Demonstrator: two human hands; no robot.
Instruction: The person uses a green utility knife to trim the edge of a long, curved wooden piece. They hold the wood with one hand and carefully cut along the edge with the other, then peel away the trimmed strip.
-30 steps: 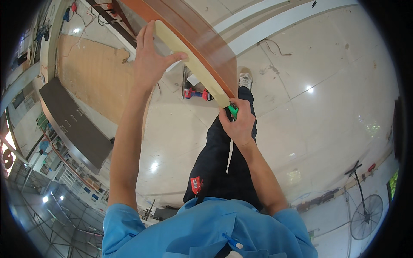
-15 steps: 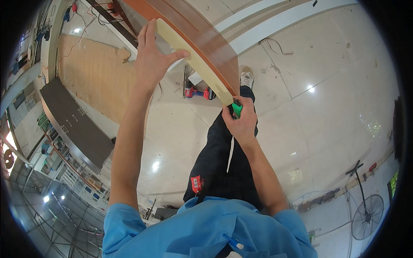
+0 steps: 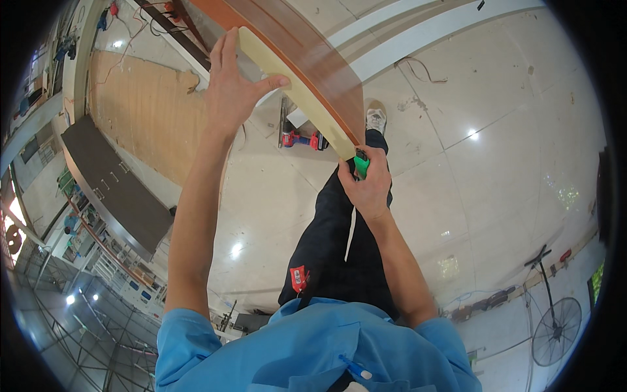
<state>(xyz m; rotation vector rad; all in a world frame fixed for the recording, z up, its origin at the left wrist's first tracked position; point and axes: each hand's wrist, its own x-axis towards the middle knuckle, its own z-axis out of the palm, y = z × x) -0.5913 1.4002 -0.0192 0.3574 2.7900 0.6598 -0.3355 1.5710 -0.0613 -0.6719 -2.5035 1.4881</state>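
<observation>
A glossy reddish-brown wooden panel slants from the upper left to the middle. A pale yellow band runs along its near side. At the band's far end, my left hand grips the panel, thumb across the band and fingers stretched along its end. My right hand is closed around a small green and black hand tool at the panel's near corner. Its thumb lies close to the end of the band; the exact kind of tool is hidden by the fingers.
A red and blue cordless power tool lies on the tiled floor below the panel. White boards stretch behind it. To the left are a plywood sheet and a dark cabinet front. A stand fan is at lower right.
My right hand has shifted very slightly to the right with the green tool, and a bit more of the tool shows. My left hand has stayed in place.
</observation>
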